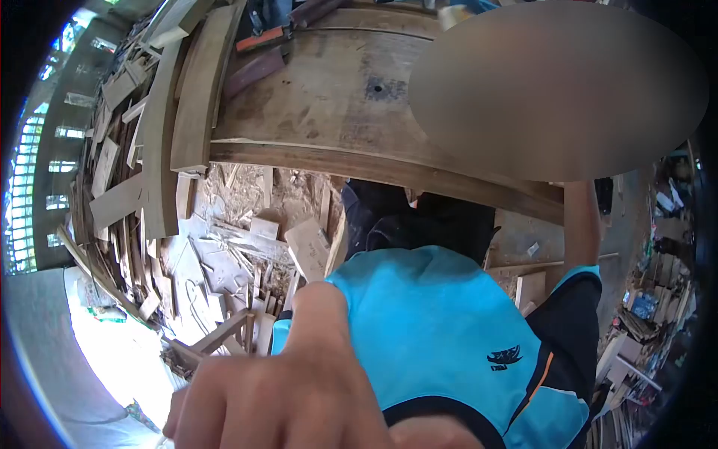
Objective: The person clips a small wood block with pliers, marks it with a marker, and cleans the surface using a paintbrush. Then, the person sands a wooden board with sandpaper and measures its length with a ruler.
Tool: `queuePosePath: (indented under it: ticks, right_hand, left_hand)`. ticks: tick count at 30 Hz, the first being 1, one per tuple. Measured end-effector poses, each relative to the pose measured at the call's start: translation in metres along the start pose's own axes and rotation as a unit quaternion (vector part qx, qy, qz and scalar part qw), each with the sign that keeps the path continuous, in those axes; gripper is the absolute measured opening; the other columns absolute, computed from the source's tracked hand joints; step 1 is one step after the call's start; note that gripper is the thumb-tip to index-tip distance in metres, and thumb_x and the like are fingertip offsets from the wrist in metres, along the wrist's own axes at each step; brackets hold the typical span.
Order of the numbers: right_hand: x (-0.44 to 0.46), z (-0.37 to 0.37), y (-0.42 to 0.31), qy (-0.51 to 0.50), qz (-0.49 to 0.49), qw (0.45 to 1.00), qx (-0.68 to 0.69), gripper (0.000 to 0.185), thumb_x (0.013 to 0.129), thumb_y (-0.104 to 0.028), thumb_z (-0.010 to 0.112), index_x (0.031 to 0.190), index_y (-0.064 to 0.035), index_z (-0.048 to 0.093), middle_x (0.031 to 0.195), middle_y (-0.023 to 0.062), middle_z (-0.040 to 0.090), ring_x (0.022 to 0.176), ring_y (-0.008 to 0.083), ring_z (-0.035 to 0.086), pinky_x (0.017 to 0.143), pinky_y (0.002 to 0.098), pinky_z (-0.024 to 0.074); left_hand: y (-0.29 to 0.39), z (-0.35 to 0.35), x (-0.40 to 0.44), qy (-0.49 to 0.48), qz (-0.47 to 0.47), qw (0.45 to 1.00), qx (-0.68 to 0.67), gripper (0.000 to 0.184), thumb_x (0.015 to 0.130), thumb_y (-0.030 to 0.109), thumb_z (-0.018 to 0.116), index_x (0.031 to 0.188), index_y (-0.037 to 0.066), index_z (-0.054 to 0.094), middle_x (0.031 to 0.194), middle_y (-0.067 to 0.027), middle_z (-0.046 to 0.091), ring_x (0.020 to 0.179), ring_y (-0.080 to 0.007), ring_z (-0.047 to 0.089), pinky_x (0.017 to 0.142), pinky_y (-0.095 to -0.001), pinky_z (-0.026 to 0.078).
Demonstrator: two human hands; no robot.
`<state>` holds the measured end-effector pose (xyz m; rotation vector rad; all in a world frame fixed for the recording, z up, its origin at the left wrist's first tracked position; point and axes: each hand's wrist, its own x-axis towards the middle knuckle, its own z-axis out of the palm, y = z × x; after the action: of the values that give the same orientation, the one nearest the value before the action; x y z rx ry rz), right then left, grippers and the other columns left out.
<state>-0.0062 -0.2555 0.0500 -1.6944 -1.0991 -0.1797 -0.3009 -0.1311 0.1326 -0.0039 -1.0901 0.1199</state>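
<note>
My left hand (277, 404) is raised very close to the camera at the bottom of the view, its back towards me. Its fingers are bent and lie close together; their tips run out of the frame, so whatever they hold or touch is hidden. My right forearm (580, 224) reaches forward past the right end of the bench edge. A blurred oval covers where it leads, so the right hand does not show. In front of my body stands a wooden workbench (321, 97) with a dark stain and a small hole in its top.
Long boards (196, 97) stand at the bench's left end, beside a heap of wood offcuts (112, 150). An orange-edged tool (262, 39) and a dark reddish block (254, 72) lie on the bench. Shavings and scraps (247, 217) cover the floor. More clutter (636, 329) lies at right.
</note>
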Motion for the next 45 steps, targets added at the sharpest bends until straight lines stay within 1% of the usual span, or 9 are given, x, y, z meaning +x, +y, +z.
queuePosePath:
  ticks: [3,6,10,16,20,25,31,37,45]
  right_hand:
    - [-0.010,0.017,0.013,0.013,-0.013,0.996,-0.083,0.014,0.082,-0.016,0.056,0.087,-0.0028,0.060,0.087,0.0054,0.061,0.074,0.0132,0.059,0.064,0.0248,0.0470]
    - [-0.034,0.033,-0.043,-0.140,-0.008,0.987,-0.075,0.012,0.079,-0.010,0.059,0.085,-0.0003,0.060,0.094,0.0100,0.060,0.091,0.0219,0.058,0.079,0.0347,0.0455]
    - [-0.058,0.032,-0.100,-0.274,-0.029,0.943,0.186,0.010,0.073,0.002,0.060,0.082,-0.0023,0.061,0.097,0.0153,0.059,0.082,0.0231,0.062,0.068,0.0300,0.0510]
    - [-0.043,-0.014,-0.037,-0.018,0.185,0.973,0.136,0.020,0.081,-0.005,0.057,0.096,-0.0023,0.045,0.087,0.0124,0.059,0.073,0.0154,0.060,0.058,0.0251,0.0504]
    - [-0.004,-0.017,0.017,0.198,0.169,0.965,0.030,0.017,0.083,-0.005,0.054,0.096,-0.0025,0.043,0.082,0.0106,0.058,0.069,0.0138,0.060,0.051,0.0217,0.0493]
    - [-0.006,-0.004,-0.016,0.017,0.279,0.957,0.078,0.018,0.082,-0.009,0.055,0.094,-0.0024,0.043,0.081,0.0112,0.059,0.060,0.0129,0.059,0.046,0.0192,0.0461]
    - [-0.003,0.007,-0.017,-0.232,0.066,0.970,-0.022,0.017,0.082,-0.014,0.055,0.088,-0.0054,0.041,0.078,0.0118,0.059,0.052,0.0079,0.050,0.045,0.0185,0.0410]
    - [0.008,0.024,0.029,0.113,0.174,0.977,0.052,0.014,0.084,-0.007,0.053,0.091,-0.0077,0.042,0.075,0.0052,0.055,0.059,0.0065,0.050,0.049,0.0207,0.0423]
    - [-0.039,0.044,-0.041,-0.178,0.218,0.946,0.162,0.017,0.078,-0.011,0.060,0.088,-0.0057,0.047,0.072,0.0028,0.054,0.058,0.0069,0.053,0.047,0.0185,0.0418]
  left_hand:
    - [0.005,-0.015,0.002,0.085,0.046,0.970,-0.225,0.030,0.086,0.017,0.038,0.058,0.011,0.045,0.054,0.0007,0.040,0.044,-0.0114,0.034,0.036,-0.0209,0.024]
    - [0.044,-0.066,-0.028,0.213,0.153,0.913,0.314,0.027,0.088,0.021,0.042,0.064,0.010,0.048,0.059,-0.0017,0.044,0.057,-0.0163,0.043,0.042,-0.0280,0.038]
    - [0.097,-0.129,-0.089,0.160,0.004,0.239,0.958,0.014,0.074,0.014,0.056,0.068,0.002,0.058,0.071,-0.0076,0.056,0.076,-0.0226,0.051,0.069,-0.0351,0.040]
    - [0.097,-0.151,-0.090,0.274,-0.036,0.074,0.958,0.016,0.077,0.002,0.054,0.090,-0.001,0.061,0.094,-0.0128,0.058,0.090,-0.0266,0.053,0.082,-0.0354,0.041]
    - [0.104,-0.150,-0.101,0.314,-0.019,0.144,0.938,0.016,0.076,-0.001,0.053,0.090,-0.002,0.060,0.094,-0.0137,0.057,0.089,-0.0249,0.053,0.079,-0.0335,0.042]
    - [0.103,-0.146,-0.098,0.348,-0.061,0.124,0.927,0.012,0.077,-0.002,0.051,0.086,-0.003,0.059,0.090,-0.0123,0.055,0.087,-0.0237,0.052,0.077,-0.0331,0.042]
    - [0.103,-0.147,-0.099,0.358,-0.079,0.103,0.925,0.011,0.077,-0.002,0.051,0.085,-0.002,0.059,0.090,-0.0119,0.055,0.087,-0.0233,0.052,0.077,-0.0334,0.042]
    - [0.104,-0.147,-0.099,0.346,-0.062,0.124,0.928,0.010,0.076,-0.001,0.052,0.083,-0.002,0.059,0.086,-0.0116,0.056,0.082,-0.0236,0.052,0.075,-0.0331,0.042]
    - [0.108,-0.142,-0.107,0.340,-0.035,0.226,0.912,0.009,0.075,-0.001,0.053,0.083,-0.002,0.058,0.083,-0.0111,0.057,0.080,-0.0213,0.052,0.074,-0.0324,0.041]
